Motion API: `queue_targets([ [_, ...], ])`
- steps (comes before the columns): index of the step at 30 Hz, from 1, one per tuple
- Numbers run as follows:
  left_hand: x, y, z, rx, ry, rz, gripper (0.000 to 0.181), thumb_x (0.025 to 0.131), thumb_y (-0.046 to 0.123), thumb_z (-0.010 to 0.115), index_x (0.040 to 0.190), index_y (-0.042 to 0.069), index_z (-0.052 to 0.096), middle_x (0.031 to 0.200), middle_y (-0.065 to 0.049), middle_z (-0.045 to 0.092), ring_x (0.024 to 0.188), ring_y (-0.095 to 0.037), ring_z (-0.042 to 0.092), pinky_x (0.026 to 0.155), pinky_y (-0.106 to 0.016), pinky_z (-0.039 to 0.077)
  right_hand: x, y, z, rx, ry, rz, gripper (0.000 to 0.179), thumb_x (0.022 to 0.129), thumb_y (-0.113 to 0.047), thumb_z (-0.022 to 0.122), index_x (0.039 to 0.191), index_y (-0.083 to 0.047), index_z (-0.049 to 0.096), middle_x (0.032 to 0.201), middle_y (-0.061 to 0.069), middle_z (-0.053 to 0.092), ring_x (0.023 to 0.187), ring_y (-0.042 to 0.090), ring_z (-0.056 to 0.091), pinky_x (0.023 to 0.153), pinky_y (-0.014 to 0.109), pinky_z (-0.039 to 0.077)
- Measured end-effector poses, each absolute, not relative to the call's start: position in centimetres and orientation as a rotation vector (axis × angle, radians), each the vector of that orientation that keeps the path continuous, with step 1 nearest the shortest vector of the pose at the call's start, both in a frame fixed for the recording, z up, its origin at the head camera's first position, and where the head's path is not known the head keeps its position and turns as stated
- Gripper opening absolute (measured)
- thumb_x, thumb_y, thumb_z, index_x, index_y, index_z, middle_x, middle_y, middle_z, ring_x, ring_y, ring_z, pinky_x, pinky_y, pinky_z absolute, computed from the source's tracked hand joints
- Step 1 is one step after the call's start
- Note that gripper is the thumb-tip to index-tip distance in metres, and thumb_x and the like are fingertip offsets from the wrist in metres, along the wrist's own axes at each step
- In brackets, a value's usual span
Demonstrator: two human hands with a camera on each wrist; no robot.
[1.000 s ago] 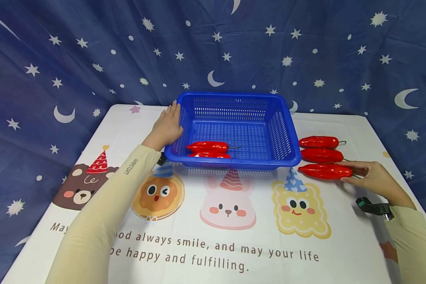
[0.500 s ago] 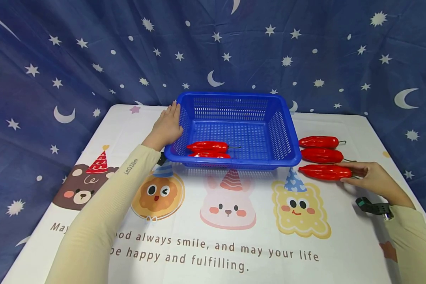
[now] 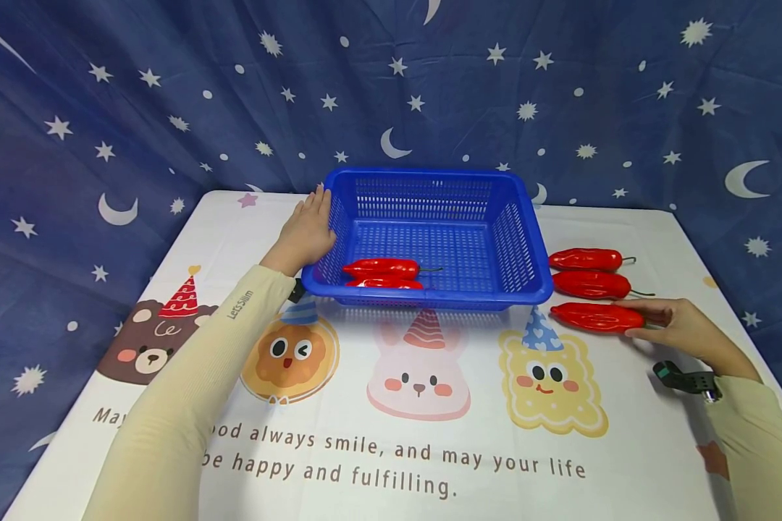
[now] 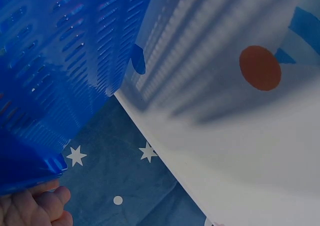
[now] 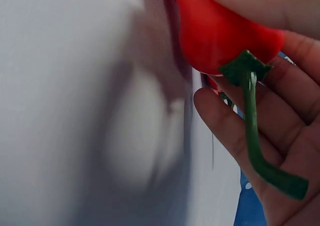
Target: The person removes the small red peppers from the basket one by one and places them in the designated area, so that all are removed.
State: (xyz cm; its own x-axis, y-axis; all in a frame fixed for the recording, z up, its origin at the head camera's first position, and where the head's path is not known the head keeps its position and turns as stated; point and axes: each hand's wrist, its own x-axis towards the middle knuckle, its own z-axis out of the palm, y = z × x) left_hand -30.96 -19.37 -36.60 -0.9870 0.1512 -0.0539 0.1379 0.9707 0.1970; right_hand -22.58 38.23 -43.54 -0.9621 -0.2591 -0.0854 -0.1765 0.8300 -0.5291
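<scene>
"One red pepper (image 3: 589,318) with green stem (image 5: 252,126): we find it at the right of the counter (image 3: 352,362), nearest the person in a row of three. Condition?"

"Held. We record the right hand (image 3: 680,329) pinching its stem end between thumb and fingers, the stem bent over the palm. Whether the pepper touches the counter, we cannot tell."

"Companions?"

"Two. We enter a middle pepper (image 3: 589,285) and a far pepper (image 3: 585,259), both lying just beyond it, beside the blue basket (image 3: 430,297)."

"Basket contents?"

"Two again, at the front left: a rear pepper (image 3: 381,269), stem pointing right, and a front pepper (image 3: 391,284), partly hidden by the rim."

"And the left hand (image 3: 305,231)?"

"Fingers straight, laid against the basket's left rim."

"Surroundings?"

"We list cream sleeves (image 3: 169,405); a black wrist device (image 3: 691,382) on the right; a printed bear (image 3: 150,354), pancake (image 3: 289,380), rabbit (image 3: 419,401) and biscuit (image 3: 547,409), all party-hatted; brown lettering (image 3: 417,458) below them; behind, a navy curtain (image 3: 169,65) of white stars and moons."
</scene>
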Motion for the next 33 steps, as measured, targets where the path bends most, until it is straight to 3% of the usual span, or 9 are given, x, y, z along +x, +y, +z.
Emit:
queue_targets([
  [8,-31.05,-19.33,-36.54,0.223,3.045,0.281,0.072,0.091,0.017,0.043,0.149,-0.005,0.006,0.157,-0.023,0.005,0.146,-0.037,0.006,0.12,-0.047,0.005,-22.75,38.31,-43.65,-0.347,2.838,-0.809,0.061,0.074,-0.022,0.079,0.124,0.005,0.057,0.121,0.034,0.056,0.085,-0.035,0.031,0.067,0.001,0.046],
  [20,-31.03,-19.35,-36.48,0.239,3.049,0.27,0.072,0.09,0.016,0.042,0.148,-0.006,0.006,0.157,-0.024,0.006,0.146,-0.037,0.007,0.12,-0.047,0.006,-22.86,38.4,-43.68,-0.35,2.81,-0.79,0.065,0.073,-0.024,0.079,0.127,0.003,0.055,0.124,0.033,0.055,0.087,-0.034,0.03,0.068,0.01,0.052],
  [23,-31.03,-19.35,-36.49,0.236,3.042,0.273,0.072,0.09,0.016,0.042,0.148,-0.006,0.006,0.157,-0.023,0.005,0.146,-0.037,0.006,0.12,-0.047,0.005,-22.84,38.33,-43.64,-0.335,2.801,-0.76,0.067,0.073,-0.025,0.079,0.128,0.003,0.054,0.126,0.033,0.054,0.095,-0.008,0.06,0.07,0.015,0.055],
  [25,-31.08,-19.4,-36.56,0.234,3.04,0.272,0.072,0.091,0.017,0.042,0.149,-0.005,0.005,0.157,-0.023,0.005,0.146,-0.037,0.006,0.12,-0.047,0.005,-22.83,38.28,-43.57,-0.325,2.797,-0.743,0.068,0.073,-0.026,0.079,0.129,0.003,0.054,0.126,0.033,0.054,0.101,0.016,0.064,0.071,0.017,0.055],
  [27,-31.13,-19.42,-36.62,0.233,3.043,0.274,0.072,0.09,0.017,0.042,0.149,-0.005,0.006,0.157,-0.023,0.005,0.146,-0.037,0.006,0.12,-0.047,0.005,-22.83,38.27,-43.52,-0.324,2.794,-0.739,0.069,0.072,-0.026,0.08,0.129,0.003,0.054,0.126,0.033,0.054,0.1,0.018,0.064,0.071,0.018,0.056],
  [28,-31.15,-19.43,-36.64,0.234,3.044,0.274,0.072,0.09,0.017,0.042,0.149,-0.005,0.006,0.157,-0.023,0.005,0.146,-0.037,0.007,0.12,-0.047,0.005,-22.82,38.3,-43.51,-0.33,2.796,-0.747,0.069,0.072,-0.026,0.08,0.128,0.003,0.054,0.126,0.033,0.054,0.096,0.003,0.063,0.071,0.016,0.055],
  [30,-31.2,-19.45,-36.68,0.234,3.045,0.277,0.072,0.09,0.016,0.042,0.148,-0.006,0.006,0.157,-0.023,0.006,0.146,-0.037,0.007,0.12,-0.047,0.005,-22.81,38.34,-43.49,-0.341,2.798,-0.766,0.069,0.071,-0.026,0.08,0.128,0.003,0.054,0.126,0.033,0.054,0.089,-0.022,0.049,0.07,0.013,0.054],
  [32,-31.19,-19.44,-36.66,0.234,3.045,0.281,0.072,0.09,0.016,0.042,0.148,-0.006,0.006,0.157,-0.023,0.006,0.146,-0.037,0.007,0.12,-0.047,0.005,-22.79,38.37,-43.51,-0.352,2.8,-0.782,0.069,0.071,-0.026,0.081,0.128,0.002,0.054,0.126,0.033,0.054,0.088,-0.033,0.03,0.069,0.01,0.052],
  [33,-31.19,-19.44,-36.66,0.234,3.045,0.282,0.072,0.09,0.016,0.042,0.148,-0.006,0.006,0.157,-0.024,0.006,0.146,-0.037,0.007,0.12,-0.047,0.006,-22.78,38.37,-43.51,-0.357,2.802,-0.788,0.069,0.071,-0.026,0.081,0.128,0.002,0.054,0.126,0.033,0.054,0.088,-0.034,0.028,0.069,0.008,0.051],
])
